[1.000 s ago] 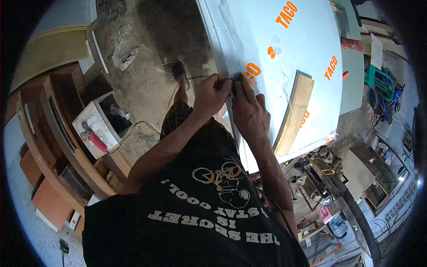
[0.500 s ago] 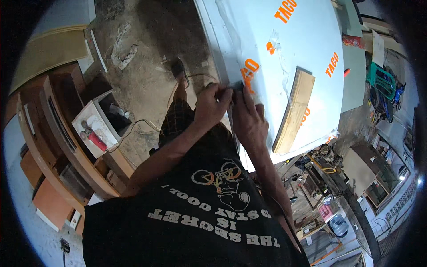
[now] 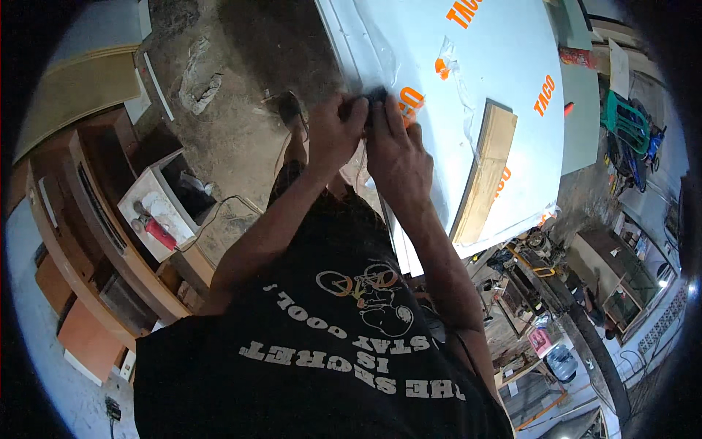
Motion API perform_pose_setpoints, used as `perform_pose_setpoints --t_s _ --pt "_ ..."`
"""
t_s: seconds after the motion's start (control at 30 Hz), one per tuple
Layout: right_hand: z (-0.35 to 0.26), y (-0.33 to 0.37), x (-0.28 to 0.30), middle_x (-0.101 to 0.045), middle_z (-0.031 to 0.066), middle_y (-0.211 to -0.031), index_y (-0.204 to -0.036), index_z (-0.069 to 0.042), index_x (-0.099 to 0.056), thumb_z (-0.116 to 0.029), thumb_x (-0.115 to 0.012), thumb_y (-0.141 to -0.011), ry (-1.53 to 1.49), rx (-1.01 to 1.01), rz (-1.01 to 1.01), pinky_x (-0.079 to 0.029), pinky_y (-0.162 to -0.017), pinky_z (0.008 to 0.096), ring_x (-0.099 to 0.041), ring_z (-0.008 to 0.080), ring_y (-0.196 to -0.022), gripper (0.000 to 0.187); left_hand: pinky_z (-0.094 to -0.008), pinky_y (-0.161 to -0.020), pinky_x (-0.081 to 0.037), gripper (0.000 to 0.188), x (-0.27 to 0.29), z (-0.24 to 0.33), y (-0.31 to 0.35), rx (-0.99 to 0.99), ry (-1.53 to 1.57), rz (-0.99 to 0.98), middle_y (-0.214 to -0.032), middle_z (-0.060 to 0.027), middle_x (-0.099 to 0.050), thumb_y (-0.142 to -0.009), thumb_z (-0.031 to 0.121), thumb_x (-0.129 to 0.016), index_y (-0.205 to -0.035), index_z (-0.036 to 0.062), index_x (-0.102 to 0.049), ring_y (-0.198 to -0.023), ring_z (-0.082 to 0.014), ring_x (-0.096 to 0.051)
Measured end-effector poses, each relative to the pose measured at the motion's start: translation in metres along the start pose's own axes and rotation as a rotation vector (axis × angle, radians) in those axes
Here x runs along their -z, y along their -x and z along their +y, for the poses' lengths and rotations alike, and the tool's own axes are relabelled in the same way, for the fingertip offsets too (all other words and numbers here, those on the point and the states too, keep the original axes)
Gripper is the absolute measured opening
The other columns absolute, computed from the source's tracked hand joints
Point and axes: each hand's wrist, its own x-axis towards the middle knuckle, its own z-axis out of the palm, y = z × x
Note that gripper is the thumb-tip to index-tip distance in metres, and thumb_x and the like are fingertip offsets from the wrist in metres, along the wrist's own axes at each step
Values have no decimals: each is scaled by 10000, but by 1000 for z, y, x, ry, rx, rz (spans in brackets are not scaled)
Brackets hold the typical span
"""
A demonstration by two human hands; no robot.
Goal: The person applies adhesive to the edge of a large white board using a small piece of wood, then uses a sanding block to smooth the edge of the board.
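A large white panel [image 3: 439,154] with orange print and loose clear film lies in front of me, its long left edge running away from my body. At that edge my left hand [image 3: 338,133] and my right hand [image 3: 399,157] are close together, fingers closed at a small dark block-like piece [image 3: 376,95]. Most of this piece is covered by my fingers, so its kind is hard to make out. My right hand rests over the panel's border, while the left is just outside it. On the panel, to the right, lies a wooden strip [image 3: 488,172].
On the left, a white box [image 3: 157,208] carries a red-handled tool [image 3: 159,234] with a cord. Curved brown wooden furniture [image 3: 91,219] stands beyond it. A green plastic chair [image 3: 625,123] and a cluttered workbench [image 3: 537,293] are at the right. Crumpled white material [image 3: 197,80] lies on the floor.
Both hands have slid farther away from my body along the panel's left edge, keeping the dark piece between them. The panel and wooden strip stay where they were.
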Motion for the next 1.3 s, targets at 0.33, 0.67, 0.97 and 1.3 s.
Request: perform_pose_setpoints --t_s 0.33,0.67,0.97,1.3 --pt "2 21 9 -556 118 -1489 -1418 -85 -597 -198 -698 -958 -38 -89 -120 -630 -737 463 -672 354 -965 485 -326 -686 -561 292 -7 -15 10 51 81 -41 -817 -129 -731 -998 227 -677 -982 -64 -690 -721 -174 -706" --pt "2 28 9 -554 111 -1458 -1382 -80 -611 -240 -666 -983 -17 -18 -51 -609 -736 461 -651 356 -914 434 -326 -671 -546 238 -10 -18 28 100 71 -30 -777 -101 -715 -972 179 -685 -961 -58 -697 -704 -141 -676" --pt "3 36 11 -591 114 -1408 -1371 -79 -617 -233 -684 -969 -4 -60 -141 -608 -696 451 -648 333 -875 435 -325 -674 -544 281 -7 -18 34 140 42 -76 -791 -100 -715 -984 225 -682 -939 -53 -681 -721 -148 -674" --pt "5 31 4 -576 109 -1428 -1376 -73 -611 -205 -688 -964 4 -23 -40 -606 -728 436 -651 345 -909 440 -346 -661 -533 305 -9 -14 26 38 -35 9 -762 -117 -709 -976 245 -703 -894 -48 -675 -705 -167 -673"
